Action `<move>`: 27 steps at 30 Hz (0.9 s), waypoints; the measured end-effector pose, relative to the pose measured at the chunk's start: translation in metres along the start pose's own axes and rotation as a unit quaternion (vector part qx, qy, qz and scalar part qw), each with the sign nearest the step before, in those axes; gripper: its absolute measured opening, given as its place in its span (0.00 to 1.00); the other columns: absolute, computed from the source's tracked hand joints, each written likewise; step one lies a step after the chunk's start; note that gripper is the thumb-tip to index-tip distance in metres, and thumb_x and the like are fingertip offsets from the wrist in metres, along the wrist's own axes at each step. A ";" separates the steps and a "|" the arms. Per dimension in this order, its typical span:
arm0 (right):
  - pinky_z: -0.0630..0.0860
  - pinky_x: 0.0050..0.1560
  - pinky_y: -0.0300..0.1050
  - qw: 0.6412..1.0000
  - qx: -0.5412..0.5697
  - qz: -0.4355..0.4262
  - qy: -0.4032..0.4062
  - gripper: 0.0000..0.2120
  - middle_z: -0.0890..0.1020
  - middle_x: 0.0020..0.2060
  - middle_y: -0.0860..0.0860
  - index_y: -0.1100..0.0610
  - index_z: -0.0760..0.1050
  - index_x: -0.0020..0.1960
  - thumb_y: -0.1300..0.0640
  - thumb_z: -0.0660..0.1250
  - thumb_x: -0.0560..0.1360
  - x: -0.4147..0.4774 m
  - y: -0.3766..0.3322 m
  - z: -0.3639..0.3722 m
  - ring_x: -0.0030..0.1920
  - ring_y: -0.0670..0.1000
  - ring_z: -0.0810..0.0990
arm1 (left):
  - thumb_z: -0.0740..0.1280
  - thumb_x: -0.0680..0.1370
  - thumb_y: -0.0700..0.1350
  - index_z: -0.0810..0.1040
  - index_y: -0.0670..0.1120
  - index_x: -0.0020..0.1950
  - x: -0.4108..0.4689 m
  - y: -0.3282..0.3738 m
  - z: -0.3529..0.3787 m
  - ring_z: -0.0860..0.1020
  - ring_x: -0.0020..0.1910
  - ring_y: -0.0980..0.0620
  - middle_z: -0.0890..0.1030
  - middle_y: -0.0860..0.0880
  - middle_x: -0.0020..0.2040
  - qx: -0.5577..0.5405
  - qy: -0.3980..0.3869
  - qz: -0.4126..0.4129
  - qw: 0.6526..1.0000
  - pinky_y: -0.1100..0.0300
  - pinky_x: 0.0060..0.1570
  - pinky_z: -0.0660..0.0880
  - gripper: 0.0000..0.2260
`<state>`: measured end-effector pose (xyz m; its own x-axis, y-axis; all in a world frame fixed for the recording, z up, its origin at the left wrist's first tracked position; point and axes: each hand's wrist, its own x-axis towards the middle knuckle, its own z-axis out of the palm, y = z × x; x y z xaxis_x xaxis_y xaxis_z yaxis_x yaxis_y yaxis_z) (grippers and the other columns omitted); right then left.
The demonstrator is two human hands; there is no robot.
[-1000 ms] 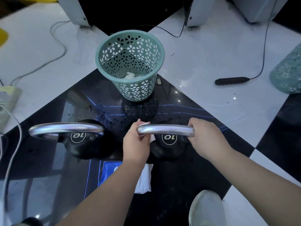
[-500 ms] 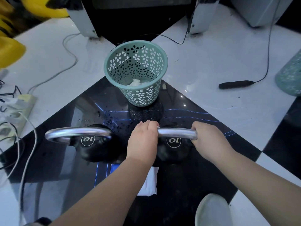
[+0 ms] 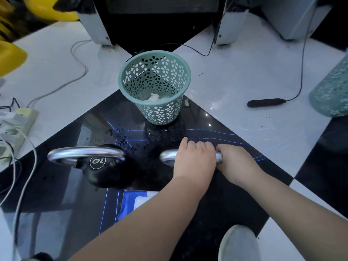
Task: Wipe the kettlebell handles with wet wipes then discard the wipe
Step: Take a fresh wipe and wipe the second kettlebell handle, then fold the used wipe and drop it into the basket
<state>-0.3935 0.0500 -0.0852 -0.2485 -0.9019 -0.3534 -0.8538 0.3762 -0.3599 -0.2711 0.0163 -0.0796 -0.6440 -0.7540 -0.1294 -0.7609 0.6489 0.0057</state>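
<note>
While both hands (image 3: 194, 161) grip handle (image 3: 167, 157), bin (image 3: 154, 87) beyond

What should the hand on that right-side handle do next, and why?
Probably slide the left hand back toward the handle's bare left end. It sits against the right hand, which grips the other end, so no room remains that way.

You had two kettlebells side by side on the floor (image 3: 244, 76): the left kettlebell (image 3: 105, 166) stood free, the right kettlebell's handle (image 3: 167, 157) lay under both hands. Your left hand (image 3: 195, 162) sat mid-handle, your right hand (image 3: 237, 164) just beside it at the right end. The basket (image 3: 160, 110) stood behind them, a crumpled wipe (image 3: 154, 97) in it. The wipes pack (image 3: 131, 202) lay in front, under your left forearm. A power strip (image 3: 17, 125) lay far left.
</note>
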 end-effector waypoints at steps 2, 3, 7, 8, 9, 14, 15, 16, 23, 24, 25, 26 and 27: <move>0.64 0.29 0.41 1.000 0.004 -0.010 -0.011 0.04 0.74 0.31 0.48 0.54 0.71 0.40 0.59 0.66 0.72 0.000 0.001 -0.001 0.33 0.50 0.71 | 0.62 0.74 0.37 0.71 0.42 0.54 0.002 0.000 -0.005 0.77 0.51 0.42 0.79 0.45 0.48 -0.016 -0.047 0.009 0.999 0.46 0.73 0.58 0.10; 0.64 0.29 0.41 1.000 0.013 -0.013 -0.016 0.07 0.75 0.32 0.48 0.53 0.69 0.38 0.58 0.66 0.72 -0.001 0.001 -0.002 0.32 0.50 0.71 | 0.62 0.74 0.36 0.70 0.42 0.57 0.002 -0.002 -0.007 0.75 0.56 0.43 0.78 0.45 0.52 -0.023 -0.060 0.019 0.998 0.47 0.74 0.54 0.12; 0.65 0.31 0.42 0.992 0.113 0.013 -0.057 0.05 0.76 0.33 0.48 0.53 0.71 0.38 0.58 0.67 0.69 -0.008 0.002 -0.011 0.32 0.49 0.73 | 0.66 0.71 0.43 0.62 0.47 0.73 -0.016 -0.025 -0.009 0.53 0.77 0.45 0.66 0.52 0.74 -0.184 -0.012 -0.021 0.983 0.50 0.75 0.46 0.30; 0.65 0.32 0.42 0.983 0.163 0.025 -0.076 0.04 0.76 0.33 0.48 0.53 0.73 0.38 0.59 0.66 0.69 -0.010 0.001 -0.015 0.33 0.49 0.73 | 0.66 0.72 0.48 0.61 0.49 0.74 -0.022 -0.032 -0.010 0.50 0.78 0.45 0.62 0.55 0.76 -0.232 -0.011 -0.060 0.971 0.49 0.75 0.47 0.32; 0.66 0.33 0.42 0.970 0.222 0.035 -0.091 0.03 0.76 0.34 0.48 0.54 0.74 0.38 0.59 0.66 0.71 -0.012 -0.002 -0.020 0.34 0.49 0.73 | 0.65 0.72 0.54 0.61 0.51 0.74 -0.028 -0.039 -0.012 0.50 0.78 0.47 0.62 0.57 0.76 -0.268 -0.017 -0.104 0.957 0.49 0.75 0.49 0.32; 0.75 0.51 0.48 0.951 0.300 0.058 -0.042 0.15 0.79 0.46 0.57 0.58 0.80 0.42 0.47 0.64 0.76 -0.019 -0.016 -0.023 0.49 0.57 0.78 | 0.62 0.74 0.63 0.75 0.56 0.62 -0.030 -0.059 -0.011 0.67 0.69 0.48 0.79 0.57 0.58 -0.286 -0.034 -0.186 0.939 0.48 0.67 0.65 0.20; 0.75 0.53 0.51 0.956 0.287 0.048 -0.018 0.13 0.80 0.46 0.56 0.56 0.81 0.41 0.47 0.66 0.75 -0.020 -0.019 -0.021 0.49 0.55 0.79 | 0.63 0.74 0.62 0.76 0.56 0.60 -0.028 -0.059 -0.010 0.70 0.65 0.49 0.80 0.58 0.56 -0.295 -0.039 -0.175 0.939 0.49 0.64 0.68 0.18; 0.76 0.52 0.50 0.956 0.292 0.042 0.005 0.10 0.81 0.44 0.50 0.52 0.82 0.39 0.48 0.67 0.74 -0.020 -0.020 -0.021 0.48 0.50 0.80 | 0.65 0.74 0.60 0.76 0.57 0.59 -0.025 -0.059 -0.011 0.73 0.62 0.50 0.80 0.58 0.54 -0.318 -0.044 -0.165 0.933 0.49 0.62 0.70 0.16; 0.75 0.34 0.37 0.949 0.308 0.031 0.064 0.06 0.84 0.37 0.46 0.49 0.81 0.38 0.52 0.71 0.73 -0.024 -0.032 -0.036 0.41 0.51 0.82 | 0.69 0.75 0.49 0.81 0.54 0.48 -0.020 -0.057 -0.037 0.79 0.43 0.60 0.82 0.58 0.43 -0.440 0.006 -0.171 0.882 0.69 0.41 0.71 0.04; 0.76 0.34 0.39 0.946 0.316 0.026 0.067 0.06 0.84 0.36 0.46 0.49 0.81 0.38 0.53 0.71 0.73 -0.026 -0.037 -0.040 0.41 0.51 0.82 | 0.69 0.75 0.48 0.81 0.53 0.47 -0.021 -0.058 -0.039 0.79 0.41 0.60 0.83 0.57 0.42 -0.461 0.017 -0.177 0.869 0.69 0.39 0.71 0.03; 0.78 0.36 0.43 0.943 0.323 0.022 0.069 0.06 0.85 0.36 0.47 0.50 0.81 0.38 0.53 0.71 0.73 -0.028 -0.041 -0.045 0.40 0.51 0.82 | 0.69 0.74 0.48 0.80 0.53 0.46 -0.022 -0.060 -0.043 0.80 0.39 0.59 0.83 0.56 0.41 -0.483 0.026 -0.183 0.856 0.68 0.39 0.73 0.02; 0.79 0.38 0.48 0.942 0.328 0.020 0.072 0.06 0.85 0.36 0.48 0.50 0.80 0.38 0.53 0.71 0.73 -0.029 -0.046 -0.049 0.38 0.51 0.82 | 0.70 0.74 0.47 0.80 0.53 0.46 -0.024 -0.062 -0.047 0.80 0.38 0.58 0.83 0.56 0.40 -0.507 0.034 -0.188 0.841 0.64 0.40 0.76 0.03; 0.79 0.40 0.51 0.941 0.329 0.016 0.076 0.06 0.85 0.36 0.49 0.51 0.80 0.38 0.53 0.70 0.73 -0.032 -0.053 -0.055 0.37 0.51 0.81 | 0.70 0.73 0.47 0.79 0.54 0.47 -0.028 -0.066 -0.053 0.81 0.38 0.57 0.84 0.55 0.41 -0.530 0.044 -0.191 0.825 0.60 0.40 0.78 0.04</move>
<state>-0.3660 0.0471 -0.0076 -0.3753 -0.8887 -0.2633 -0.3883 0.4087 -0.8260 -0.2075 -0.0107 -0.0241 -0.3081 -0.9177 -0.2506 -0.5217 -0.0573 0.8512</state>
